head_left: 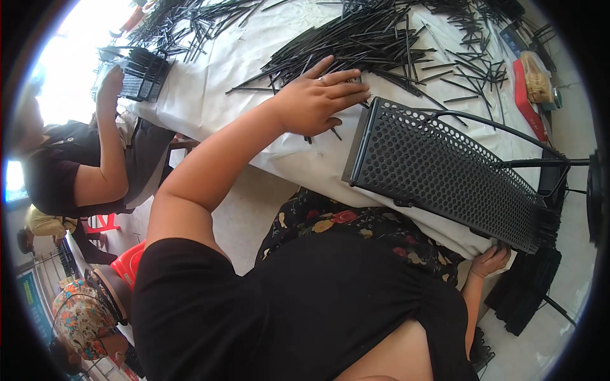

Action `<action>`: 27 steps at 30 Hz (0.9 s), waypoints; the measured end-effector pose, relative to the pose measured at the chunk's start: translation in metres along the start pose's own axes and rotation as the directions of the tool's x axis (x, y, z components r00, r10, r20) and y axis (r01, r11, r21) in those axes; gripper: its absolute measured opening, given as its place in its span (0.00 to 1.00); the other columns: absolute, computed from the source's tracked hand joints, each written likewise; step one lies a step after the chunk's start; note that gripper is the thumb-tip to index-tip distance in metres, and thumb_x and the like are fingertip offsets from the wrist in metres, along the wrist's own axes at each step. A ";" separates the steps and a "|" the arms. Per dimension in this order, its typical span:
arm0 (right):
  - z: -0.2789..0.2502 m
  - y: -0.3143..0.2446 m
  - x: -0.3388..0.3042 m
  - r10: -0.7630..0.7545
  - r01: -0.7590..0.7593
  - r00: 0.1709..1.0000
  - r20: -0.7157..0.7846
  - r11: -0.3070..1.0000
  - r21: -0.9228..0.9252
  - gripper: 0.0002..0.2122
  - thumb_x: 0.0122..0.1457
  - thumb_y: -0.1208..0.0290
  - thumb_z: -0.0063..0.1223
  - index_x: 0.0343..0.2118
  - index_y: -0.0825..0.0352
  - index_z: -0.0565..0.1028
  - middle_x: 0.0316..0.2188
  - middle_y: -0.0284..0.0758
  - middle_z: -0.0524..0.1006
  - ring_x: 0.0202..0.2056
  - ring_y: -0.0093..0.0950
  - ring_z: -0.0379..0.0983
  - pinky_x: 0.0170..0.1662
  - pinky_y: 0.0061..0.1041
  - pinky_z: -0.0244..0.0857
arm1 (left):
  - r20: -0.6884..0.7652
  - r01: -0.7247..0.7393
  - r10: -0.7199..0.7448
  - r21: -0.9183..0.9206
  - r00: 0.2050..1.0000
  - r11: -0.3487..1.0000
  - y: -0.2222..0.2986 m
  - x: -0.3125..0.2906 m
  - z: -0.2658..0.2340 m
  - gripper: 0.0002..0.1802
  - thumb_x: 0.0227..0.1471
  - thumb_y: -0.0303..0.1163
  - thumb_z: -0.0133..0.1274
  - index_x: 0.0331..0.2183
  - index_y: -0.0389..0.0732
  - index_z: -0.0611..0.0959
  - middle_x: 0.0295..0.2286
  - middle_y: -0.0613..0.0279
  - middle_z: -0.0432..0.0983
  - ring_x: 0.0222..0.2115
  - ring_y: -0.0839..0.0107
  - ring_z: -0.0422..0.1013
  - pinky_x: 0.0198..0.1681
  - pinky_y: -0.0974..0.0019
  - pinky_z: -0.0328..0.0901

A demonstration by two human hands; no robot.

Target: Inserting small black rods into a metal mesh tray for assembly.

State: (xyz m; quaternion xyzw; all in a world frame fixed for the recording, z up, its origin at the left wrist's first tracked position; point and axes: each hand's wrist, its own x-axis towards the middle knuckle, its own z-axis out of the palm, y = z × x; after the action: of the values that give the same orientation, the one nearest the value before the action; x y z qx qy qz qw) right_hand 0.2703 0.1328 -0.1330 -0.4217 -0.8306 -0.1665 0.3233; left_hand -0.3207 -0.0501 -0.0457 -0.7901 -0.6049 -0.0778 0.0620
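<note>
My left hand (323,96) is stretched out over the table, palm down and fingers spread, at the near edge of a heap of thin black sticks (343,47). Nothing shows in its grasp. Just right of it stands a long black perforated metal basket (438,168), tilted across the table edge, with bent wire rods (508,132) rising from its far side. My right hand (490,260) is at the basket's lower right corner, fingers curled against its bottom edge; the fingertips are partly hidden.
A white cloth covers the table (210,95). More loose black sticks (480,70) lie at the right, near a red tray (528,101). Black brush-like bundles (521,292) hang at lower right. At left, a person (95,171) works beside another black basket (143,73).
</note>
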 end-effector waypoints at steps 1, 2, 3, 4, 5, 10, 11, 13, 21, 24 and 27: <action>0.000 -0.001 0.001 -0.008 0.008 1.000 0.004 1.000 0.002 0.17 0.60 0.65 0.41 0.43 0.74 0.71 0.43 0.50 0.72 0.45 0.47 0.67 0.50 0.43 0.59 | -0.008 0.012 -0.011 0.051 1.000 0.999 -0.004 0.002 0.011 0.33 0.48 0.36 0.56 0.58 0.51 0.69 0.57 0.71 0.64 0.63 0.68 0.49 0.66 0.44 0.39; 0.001 -0.002 0.003 -0.015 0.015 1.000 0.007 1.000 0.004 0.16 0.59 0.65 0.42 0.43 0.74 0.71 0.43 0.49 0.72 0.45 0.47 0.67 0.49 0.43 0.59 | -0.016 0.022 -0.021 0.102 1.000 0.995 -0.009 0.005 0.020 0.33 0.49 0.37 0.55 0.58 0.51 0.68 0.57 0.72 0.64 0.64 0.69 0.48 0.65 0.43 0.38; 0.000 -0.002 0.003 -0.013 0.013 1.000 0.008 1.000 -0.005 0.16 0.59 0.65 0.42 0.43 0.74 0.71 0.43 0.49 0.72 0.45 0.47 0.67 0.49 0.43 0.59 | -0.043 0.005 0.000 0.119 0.999 0.993 -0.014 0.013 0.026 0.29 0.51 0.40 0.54 0.56 0.52 0.71 0.53 0.73 0.68 0.63 0.70 0.49 0.65 0.41 0.38; 0.000 -0.003 0.003 -0.014 0.014 1.000 0.004 1.000 0.000 0.17 0.59 0.65 0.42 0.43 0.74 0.72 0.43 0.49 0.72 0.45 0.47 0.67 0.50 0.42 0.59 | -0.047 0.001 0.005 0.118 0.999 0.993 -0.017 0.021 0.027 0.29 0.51 0.40 0.54 0.56 0.52 0.71 0.53 0.73 0.68 0.63 0.70 0.49 0.65 0.41 0.38; -0.001 -0.003 0.003 -0.015 0.015 1.000 -0.001 1.000 0.006 0.17 0.59 0.65 0.41 0.43 0.74 0.72 0.43 0.49 0.72 0.45 0.47 0.67 0.50 0.42 0.59 | -0.030 -0.022 0.025 0.099 0.999 0.995 -0.019 0.028 0.028 0.27 0.51 0.41 0.54 0.54 0.53 0.73 0.50 0.73 0.70 0.62 0.71 0.51 0.64 0.40 0.38; 0.003 0.005 -0.004 0.058 -0.058 0.998 0.000 0.998 -0.020 0.17 0.60 0.64 0.41 0.44 0.73 0.72 0.43 0.49 0.72 0.45 0.47 0.68 0.50 0.42 0.59 | -0.065 -0.124 0.133 0.126 0.989 0.984 -0.032 0.045 0.029 0.23 0.47 0.45 0.57 0.47 0.53 0.79 0.38 0.75 0.74 0.56 0.71 0.60 0.64 0.39 0.37; 0.004 0.007 -0.005 0.061 -0.061 0.998 -0.004 0.998 -0.013 0.17 0.60 0.64 0.41 0.45 0.73 0.72 0.43 0.49 0.72 0.46 0.47 0.68 0.50 0.42 0.59 | -0.070 -0.130 0.139 0.130 0.988 0.983 -0.035 0.044 0.030 0.23 0.47 0.45 0.57 0.47 0.53 0.79 0.38 0.75 0.74 0.56 0.71 0.60 0.64 0.39 0.37; 0.004 0.006 -0.007 0.070 -0.070 0.998 -0.010 0.997 -0.013 0.17 0.60 0.64 0.41 0.45 0.73 0.72 0.44 0.49 0.72 0.46 0.47 0.68 0.50 0.42 0.59 | -0.170 -0.084 0.123 0.217 0.978 0.973 -0.041 0.040 0.031 0.22 0.46 0.46 0.58 0.45 0.53 0.81 0.36 0.74 0.75 0.54 0.71 0.61 0.65 0.41 0.37; 0.004 0.004 -0.010 0.105 -0.104 0.994 0.008 0.992 -0.069 0.17 0.60 0.64 0.41 0.45 0.72 0.72 0.44 0.48 0.72 0.46 0.46 0.68 0.51 0.42 0.59 | 0.036 0.091 -0.094 0.088 0.995 0.992 -0.052 0.010 0.008 0.18 0.48 0.44 0.55 0.42 0.51 0.82 0.50 0.71 0.69 0.63 0.65 0.49 0.65 0.39 0.36; 0.008 0.005 -0.009 0.110 -0.111 0.994 -0.015 0.992 -0.054 0.17 0.60 0.64 0.41 0.44 0.72 0.73 0.44 0.47 0.72 0.47 0.45 0.68 0.51 0.41 0.59 | 0.106 0.141 -0.142 0.019 0.984 0.990 -0.038 0.001 0.015 0.18 0.50 0.49 0.52 0.40 0.52 0.84 0.54 0.68 0.66 0.64 0.59 0.46 0.63 0.35 0.36; 0.008 0.004 -0.008 0.109 -0.110 0.993 -0.034 0.993 -0.045 0.16 0.60 0.64 0.41 0.43 0.71 0.73 0.44 0.46 0.72 0.47 0.44 0.68 0.51 0.41 0.60 | -0.113 0.377 -0.380 -0.050 0.918 0.925 -0.022 -0.004 0.031 0.16 0.50 0.49 0.53 0.32 0.49 0.84 0.57 0.63 0.60 0.65 0.54 0.41 0.62 0.34 0.37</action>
State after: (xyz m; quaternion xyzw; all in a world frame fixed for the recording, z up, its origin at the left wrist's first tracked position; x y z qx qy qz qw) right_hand 0.2739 0.1347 -0.1442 -0.4714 -0.7969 -0.1745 0.3351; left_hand -0.3416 -0.0421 -0.0763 -0.6530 -0.7401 -0.1442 0.0713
